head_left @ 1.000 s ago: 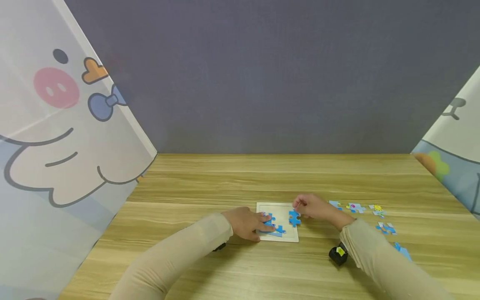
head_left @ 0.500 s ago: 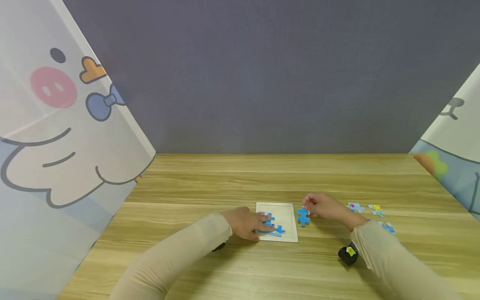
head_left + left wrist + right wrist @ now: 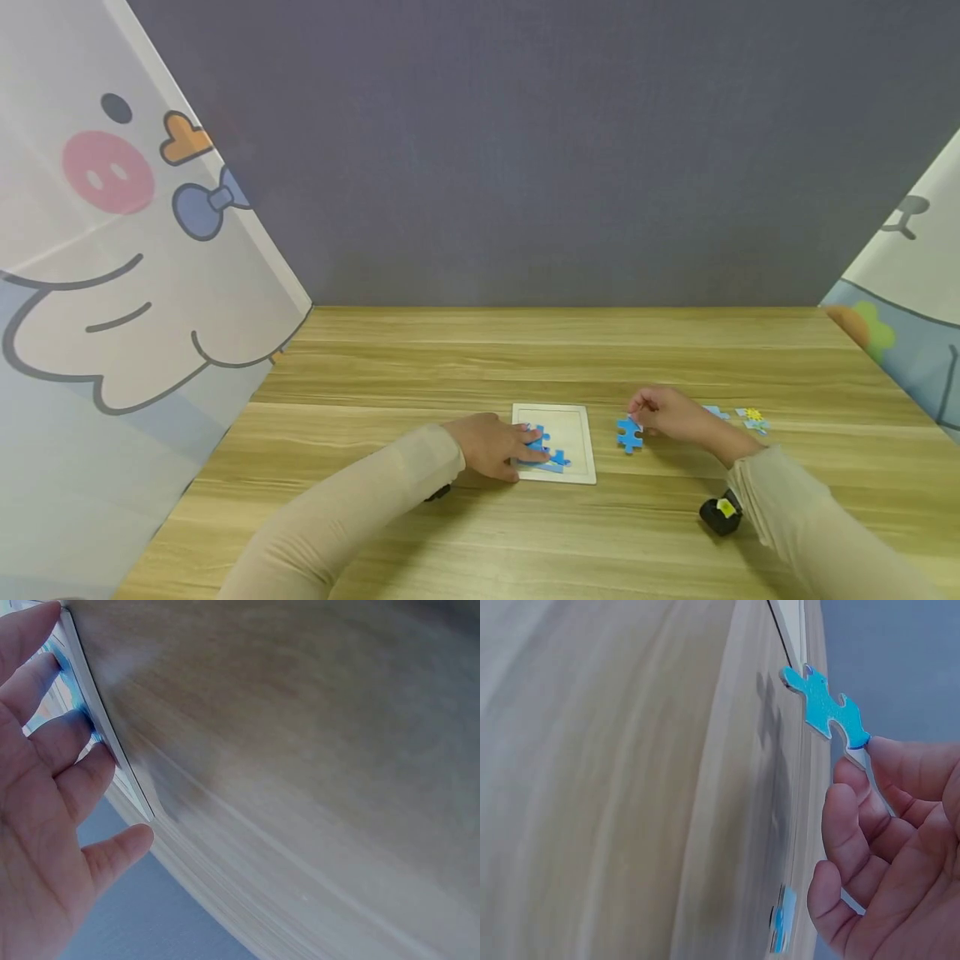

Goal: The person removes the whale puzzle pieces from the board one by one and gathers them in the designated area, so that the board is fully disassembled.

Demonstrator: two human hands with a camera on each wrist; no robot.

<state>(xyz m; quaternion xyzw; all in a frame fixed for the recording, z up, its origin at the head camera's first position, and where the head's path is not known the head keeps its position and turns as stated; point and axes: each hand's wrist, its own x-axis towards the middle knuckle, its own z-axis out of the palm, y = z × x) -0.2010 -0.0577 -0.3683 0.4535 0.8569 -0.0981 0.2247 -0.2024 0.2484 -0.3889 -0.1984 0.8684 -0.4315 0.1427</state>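
Between thumb and fingertips my right hand [image 3: 670, 414] pinches a blue puzzle piece [image 3: 629, 435], held up to the right of the puzzle board. In the right wrist view the piece [image 3: 829, 709] hangs off the table and casts a shadow on it. My left hand [image 3: 497, 447] rests with spread fingers over the left part of the white-framed puzzle board [image 3: 576, 442]. Joined blue pieces [image 3: 558, 458] lie in that board, partly hidden by the left fingers. In the left wrist view the left hand's fingers [image 3: 86, 787] lie at the board's edge.
Loose puzzle pieces [image 3: 753, 416] lie on the wooden table to the right, some hidden by the right forearm. A piece [image 3: 782, 919] lies on the tabletop near the right hand. A grey panel [image 3: 555, 158] rises behind the table, with printed cloth [image 3: 150, 250] at the left.
My right hand has carried the blue puzzle piece rightward, off the board's right side and away from it. My left hand has stayed in place on the board.
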